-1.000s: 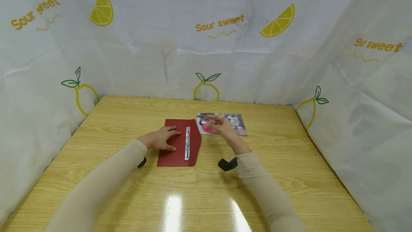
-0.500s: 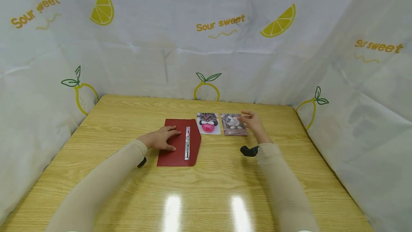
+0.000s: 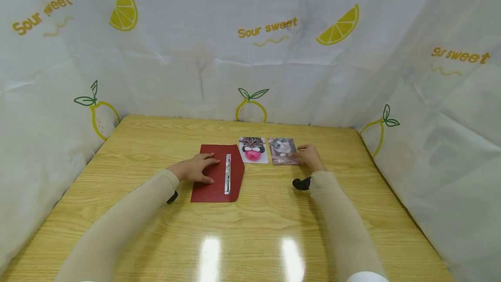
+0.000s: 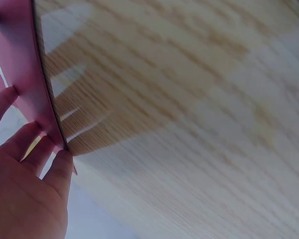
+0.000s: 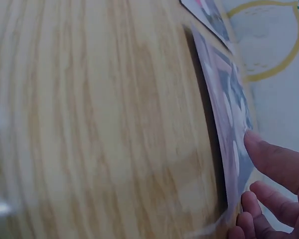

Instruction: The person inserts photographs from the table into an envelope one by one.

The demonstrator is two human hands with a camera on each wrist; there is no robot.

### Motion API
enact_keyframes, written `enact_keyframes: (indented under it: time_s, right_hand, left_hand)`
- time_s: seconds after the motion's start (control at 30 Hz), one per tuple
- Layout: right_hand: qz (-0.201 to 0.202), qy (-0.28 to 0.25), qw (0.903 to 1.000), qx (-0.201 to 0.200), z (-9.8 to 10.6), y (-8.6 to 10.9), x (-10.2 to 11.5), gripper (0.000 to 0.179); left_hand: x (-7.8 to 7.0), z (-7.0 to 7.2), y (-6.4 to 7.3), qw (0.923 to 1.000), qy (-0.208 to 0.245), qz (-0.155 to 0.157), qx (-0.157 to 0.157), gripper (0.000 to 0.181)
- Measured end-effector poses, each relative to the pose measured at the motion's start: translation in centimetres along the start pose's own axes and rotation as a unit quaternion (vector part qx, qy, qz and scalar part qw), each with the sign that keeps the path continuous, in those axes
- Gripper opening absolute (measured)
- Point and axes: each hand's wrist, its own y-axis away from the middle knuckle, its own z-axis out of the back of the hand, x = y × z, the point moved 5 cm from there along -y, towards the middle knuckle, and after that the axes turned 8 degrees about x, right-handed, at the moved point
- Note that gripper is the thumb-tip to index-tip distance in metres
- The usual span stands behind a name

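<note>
A red envelope (image 3: 205,193) lies on the table, a narrow strip of a picture (image 3: 228,175) showing on it near the flap. My left hand (image 3: 192,169) rests on the envelope's left part with its fingers spread; in the left wrist view the fingertips (image 4: 36,127) press near its edge. To the right lie two cat photo cards: one cat with a pink ball (image 3: 252,156) and one grey-and-white cat (image 3: 279,146). My right hand (image 3: 311,157) pinches the grey-and-white cat card's right edge, thumb (image 5: 261,147) on top and fingers at the edge, some curled out of sight.
The wooden table (image 3: 250,221) ends at the back against a white curtain (image 3: 176,73) with lemon prints, which also closes in both sides. A black wrist device (image 3: 301,184) sits under the right wrist.
The right hand has moved right, from over the pink-ball cat card to the right edge of the grey-and-white one, and lowered onto it. The left hand stays on the envelope.
</note>
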Motion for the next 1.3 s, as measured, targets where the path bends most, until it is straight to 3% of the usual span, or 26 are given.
enact_keyframes:
  time_s: [0.37,0.6,0.73,0.93,1.07,1.3]
  right_hand:
    - [-0.048,0.088,0.9932,-0.059,-0.8,0.0,1.1,0.057]
    - [-0.046,0.031,0.9953,-0.08,-0.8,-0.1,0.8,0.052]
    - [-0.02,-0.001,0.9956,-0.092,-0.6,-0.1,0.6,0.051]
    - [0.043,-0.048,0.9954,-0.071,0.2,1.2,1.8,0.06]
    - [0.089,-0.084,0.991,-0.055,0.9,2.3,2.9,0.062]
    - [0.136,-0.134,0.9805,-0.044,1.5,4.5,4.9,0.055]
  left_hand:
    - [0.1,-0.1,-0.1,1.0,0.006,0.004,0.001,0.072]
    - [0.1,-0.2,-0.1,1.0,0.005,-0.001,-0.002,0.072]
    - [0.1,-0.1,-0.2,1.0,0.0,-0.001,-0.004,0.071]
    - [0.1,-0.1,-0.1,1.0,-0.001,0.001,-0.001,0.072]
    - [0.1,-0.1,-0.1,1.0,0.001,0.001,0.0,0.072]
    - [0.2,-0.1,-0.2,1.0,0.005,0.006,0.0,0.071]
